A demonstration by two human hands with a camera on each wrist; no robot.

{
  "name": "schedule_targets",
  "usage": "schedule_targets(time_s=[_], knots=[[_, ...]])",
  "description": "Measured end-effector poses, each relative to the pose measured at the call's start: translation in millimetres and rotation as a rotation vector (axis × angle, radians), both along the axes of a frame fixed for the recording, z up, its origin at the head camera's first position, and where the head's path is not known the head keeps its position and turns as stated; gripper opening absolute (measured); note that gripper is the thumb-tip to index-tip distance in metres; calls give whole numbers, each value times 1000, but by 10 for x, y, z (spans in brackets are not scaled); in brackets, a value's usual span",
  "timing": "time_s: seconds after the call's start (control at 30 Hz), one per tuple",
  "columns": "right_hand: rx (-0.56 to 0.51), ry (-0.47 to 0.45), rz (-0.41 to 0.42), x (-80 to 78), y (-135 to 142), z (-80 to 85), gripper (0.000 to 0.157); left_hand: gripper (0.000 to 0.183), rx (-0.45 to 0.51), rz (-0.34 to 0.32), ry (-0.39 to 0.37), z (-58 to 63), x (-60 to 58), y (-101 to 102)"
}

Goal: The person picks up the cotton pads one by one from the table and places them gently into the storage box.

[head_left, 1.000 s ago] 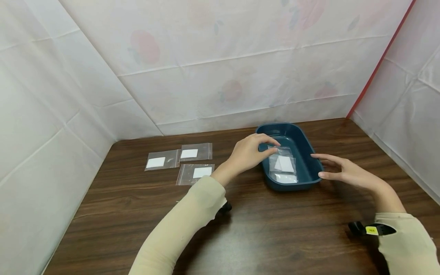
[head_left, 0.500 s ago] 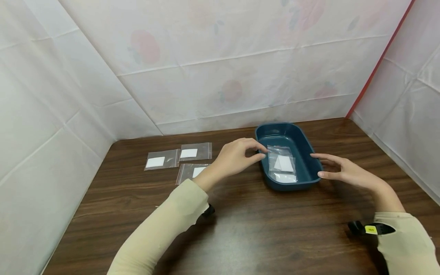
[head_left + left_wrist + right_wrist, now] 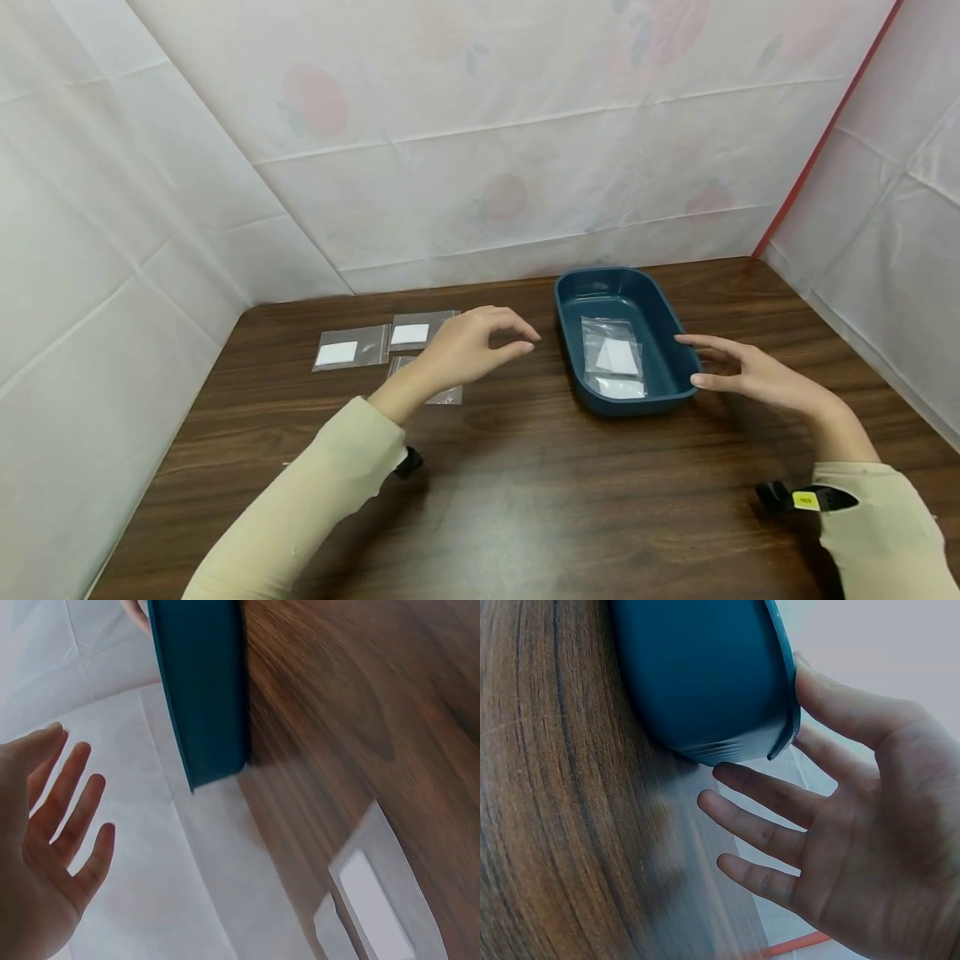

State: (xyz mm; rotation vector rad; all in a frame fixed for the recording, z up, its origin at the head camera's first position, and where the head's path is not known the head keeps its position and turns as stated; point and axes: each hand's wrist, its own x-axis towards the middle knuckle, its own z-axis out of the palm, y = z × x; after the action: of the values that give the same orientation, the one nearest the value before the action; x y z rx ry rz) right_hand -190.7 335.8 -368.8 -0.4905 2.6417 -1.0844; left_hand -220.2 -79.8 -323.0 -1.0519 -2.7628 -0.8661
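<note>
A dark blue plastic bin [image 3: 666,354] stands on the table, holding several clear zip bags [image 3: 609,332] with white pieces inside. My left hand [image 3: 468,342] is in the air between the bin and the bags on the left, its fingers relaxed and nothing in them. Below and behind it lie three zip bags, each flat: one at far left [image 3: 363,346], one at the back [image 3: 440,321], one at the front [image 3: 447,396] mostly covered by the hand. My right hand [image 3: 738,371] rests its thumb and fingertips against the bin's right rim, the other fingers spread loosely.
The brown wood-grain table [image 3: 570,500] carries everything. White sheeting [image 3: 450,192] with faded fruit prints closes off the back, and plain white sheeting [image 3: 900,275] the right. A red strip [image 3: 825,137] runs up the back right corner.
My left hand has drawn back from over the bin toward the left, empty, leaving the bags in the bin uncovered and now covering part of the front bag. My right hand stays at the rim.
</note>
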Motion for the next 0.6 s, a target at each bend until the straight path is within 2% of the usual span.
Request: schedule_targets(time_s=[0.23, 0.43, 0.6], knots=[[3, -5, 1, 0, -8, 3, 63, 14, 36, -1, -17, -7, 61, -302], [-2, -1, 5, 3, 0, 0, 63, 13, 76, -23, -46, -90, 73, -492], [0, -6, 1, 12, 5, 11, 63, 13, 75, -6, -84, -159, 88, -603]])
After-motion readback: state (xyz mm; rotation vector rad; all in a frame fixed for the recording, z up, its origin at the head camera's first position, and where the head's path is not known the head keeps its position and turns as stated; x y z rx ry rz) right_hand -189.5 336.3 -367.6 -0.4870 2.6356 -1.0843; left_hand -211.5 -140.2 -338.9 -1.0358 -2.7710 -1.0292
